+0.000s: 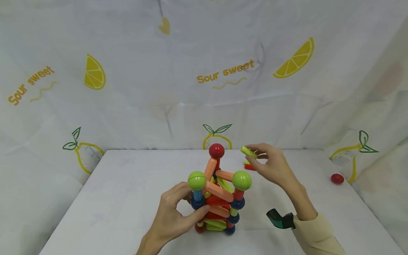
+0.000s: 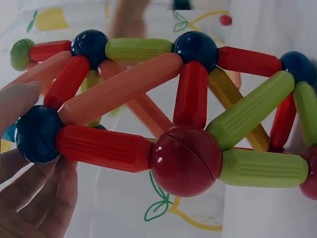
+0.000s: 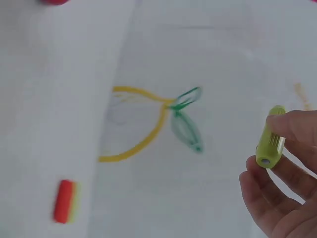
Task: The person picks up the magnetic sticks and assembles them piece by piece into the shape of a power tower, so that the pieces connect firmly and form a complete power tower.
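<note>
A tower of magnetic rods and balls (image 1: 218, 191) stands on the white table, with red, green, blue, orange and yellow-green parts. My left hand (image 1: 175, 212) grips its left side, thumb in front, around a dark blue ball (image 2: 38, 134). In the head view, two green balls (image 1: 242, 180) and one red ball (image 1: 216, 151) top the tower. My right hand (image 1: 271, 164) pinches a yellow-green magnetic rod (image 3: 271, 139) between thumb and fingers, raised to the right of the tower and apart from it. A metal end of this rod shows in the right wrist view.
Behind my right hand, a red rod (image 1: 250, 167) lies beside a yellow-green one on the table (image 1: 134, 198). A loose red ball (image 1: 337, 179) rests near the right edge. A white cloth (image 1: 143, 88) with lemon prints hangs behind. A dark strap (image 1: 280, 219) shows at my right wrist.
</note>
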Action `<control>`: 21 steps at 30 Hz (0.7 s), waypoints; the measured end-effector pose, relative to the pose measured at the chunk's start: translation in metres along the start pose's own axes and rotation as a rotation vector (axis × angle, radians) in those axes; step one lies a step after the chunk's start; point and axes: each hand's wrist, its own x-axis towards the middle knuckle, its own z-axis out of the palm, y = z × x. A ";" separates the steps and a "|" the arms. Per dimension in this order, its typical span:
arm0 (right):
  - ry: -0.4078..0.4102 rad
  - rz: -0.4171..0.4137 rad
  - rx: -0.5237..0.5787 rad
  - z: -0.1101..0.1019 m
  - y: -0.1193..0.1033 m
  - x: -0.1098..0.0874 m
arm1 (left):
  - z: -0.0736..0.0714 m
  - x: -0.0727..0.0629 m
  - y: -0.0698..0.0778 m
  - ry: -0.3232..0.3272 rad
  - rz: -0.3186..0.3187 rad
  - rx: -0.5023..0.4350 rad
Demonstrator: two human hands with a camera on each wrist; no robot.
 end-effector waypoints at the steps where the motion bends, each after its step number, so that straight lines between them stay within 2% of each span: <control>1: 0.035 -0.030 0.033 -0.008 -0.015 0.002 | 0.000 0.000 0.001 0.015 0.004 0.011; 3: 0.077 -0.097 0.117 -0.023 -0.045 0.004 | -0.001 0.002 0.004 0.057 0.032 0.032; 6: 0.073 -0.211 0.238 -0.039 -0.086 0.001 | -0.002 0.007 0.011 0.133 0.102 0.049; 10: -0.001 -0.333 0.248 -0.043 -0.122 -0.006 | -0.005 0.016 0.018 0.179 0.186 0.047; 14: -0.085 -0.395 0.209 -0.036 -0.129 -0.011 | -0.005 0.022 0.021 0.195 0.234 0.049; 17: -0.149 -0.391 0.204 -0.033 -0.127 -0.013 | -0.006 0.024 0.022 0.214 0.265 0.058; 21: -0.193 -0.411 0.196 -0.031 -0.129 -0.016 | -0.006 0.025 0.023 0.222 0.281 0.063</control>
